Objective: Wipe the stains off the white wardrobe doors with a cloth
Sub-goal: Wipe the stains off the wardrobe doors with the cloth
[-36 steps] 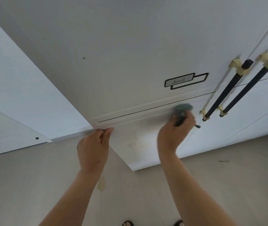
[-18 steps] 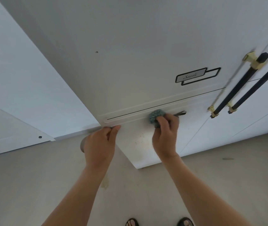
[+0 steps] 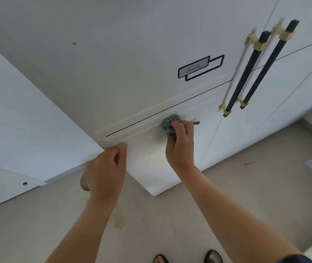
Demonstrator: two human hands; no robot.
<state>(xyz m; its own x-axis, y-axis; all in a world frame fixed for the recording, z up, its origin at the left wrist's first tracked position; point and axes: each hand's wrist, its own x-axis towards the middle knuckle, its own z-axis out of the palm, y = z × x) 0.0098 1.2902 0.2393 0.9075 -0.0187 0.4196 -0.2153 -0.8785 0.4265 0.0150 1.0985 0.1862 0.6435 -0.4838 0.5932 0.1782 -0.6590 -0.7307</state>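
— Gripping the cloth (image 3: pixel 170 120), right hand (image 3: pixel 180 147) presses it on the door (image 3: pixel 152 179) under the groove (image 3: pixel 142 120); left hand (image 3: pixel 104 173) pinches the door's edge.
— Loosen that pinch and the door swings, leaving specks (image 3: pixel 151 155).

**Where things sit on the door**

The cloth (image 3: pixel 169 121) lies against the door (image 3: pixel 132 63), just below its groove (image 3: pixel 142 120). The right hand (image 3: pixel 180 145) grips the cloth from 6 o'clock. From the cloth, the left hand (image 3: pixel 104 171) holds the door's edge at 8 o'clock, the label (image 3: pixel 200 67) sits at 1 o'clock and the two handles (image 3: pixel 246 73) at 2 o'clock. Specks (image 3: pixel 149 156) lie between the hands.
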